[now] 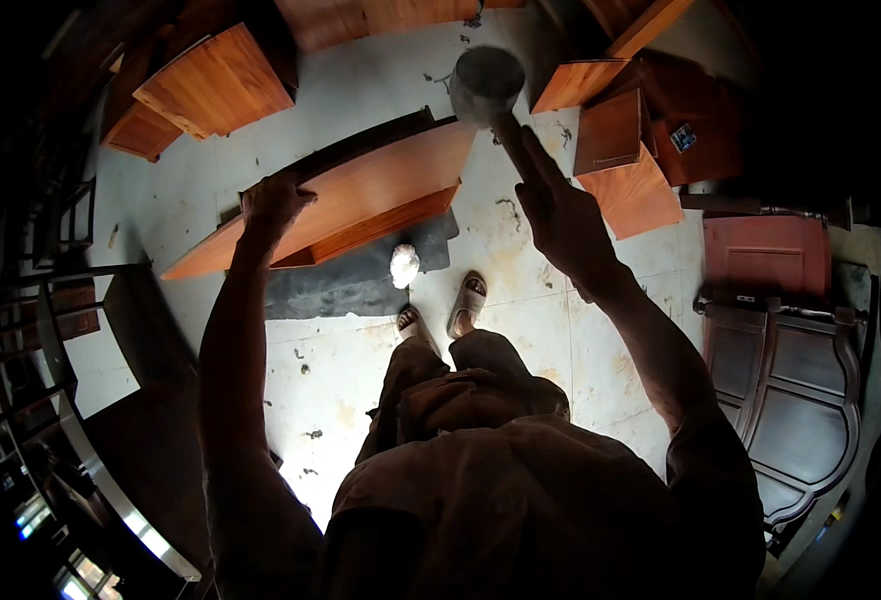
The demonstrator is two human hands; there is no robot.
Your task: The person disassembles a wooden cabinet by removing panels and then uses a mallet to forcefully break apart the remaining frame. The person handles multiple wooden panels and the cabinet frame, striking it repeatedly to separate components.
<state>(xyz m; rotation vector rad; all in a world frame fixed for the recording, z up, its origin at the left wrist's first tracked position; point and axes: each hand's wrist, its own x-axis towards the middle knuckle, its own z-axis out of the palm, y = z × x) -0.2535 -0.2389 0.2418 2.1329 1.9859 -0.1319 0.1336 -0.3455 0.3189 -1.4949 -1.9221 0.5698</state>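
My right hand [572, 228] is closed around the handle of a mallet [487, 85]. Its dark, round head is raised at the far end of a long wooden piece of furniture [370, 195]; whether the two touch I cannot tell. My left hand [272, 208] grips the upper edge of that piece near its left end, fingers curled over the far side and partly hidden. The piece is reddish-brown, with a broad smooth face and a recessed part below. It stands on a dark mat [335, 290]. A crumpled white wad [404, 266] lies on the mat near my feet.
A wooden cabinet [215, 82] stands at the far left, with wooden boxes [628, 190] at the far right. Dark carved panels [790, 400] lean along the right side. Dark frames [110, 340] crowd the left. Shavings dot the pale tiled floor [600, 350].
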